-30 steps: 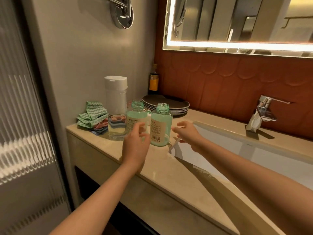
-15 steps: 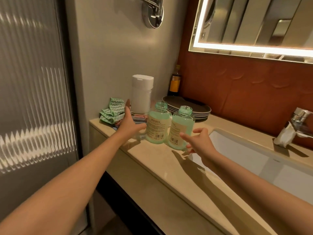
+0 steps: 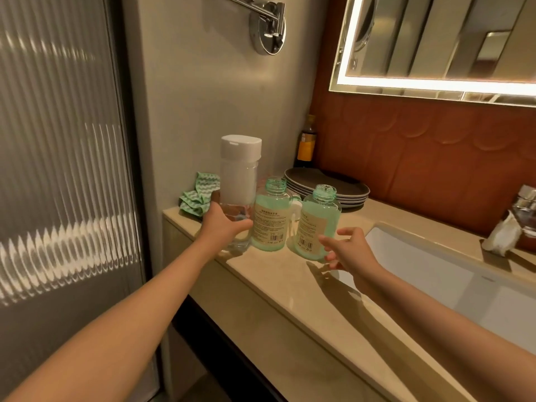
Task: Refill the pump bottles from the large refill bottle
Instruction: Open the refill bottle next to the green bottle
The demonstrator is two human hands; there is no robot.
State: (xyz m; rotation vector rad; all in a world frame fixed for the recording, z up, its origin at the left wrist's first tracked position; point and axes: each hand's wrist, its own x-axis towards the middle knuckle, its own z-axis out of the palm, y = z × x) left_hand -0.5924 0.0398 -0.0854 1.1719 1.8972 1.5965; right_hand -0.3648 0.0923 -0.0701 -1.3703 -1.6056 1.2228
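Left hand [image 3: 224,227] has closed round the low-filled refill bottle [image 3: 239,175]; right hand [image 3: 348,250] relaxed beside green-filled pump bottle [image 3: 316,224]

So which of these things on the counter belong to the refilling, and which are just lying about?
Part of the job: large refill bottle, gripped by the left hand; left green bottle and right green bottle, both uncapped; right hand, open beside it.

Just lying about: green cloth, stack of plates, dark bottle in the corner, tap.

Two pump bottles [image 3: 269,219] [image 3: 318,224], one refill bottle [image 3: 238,175].
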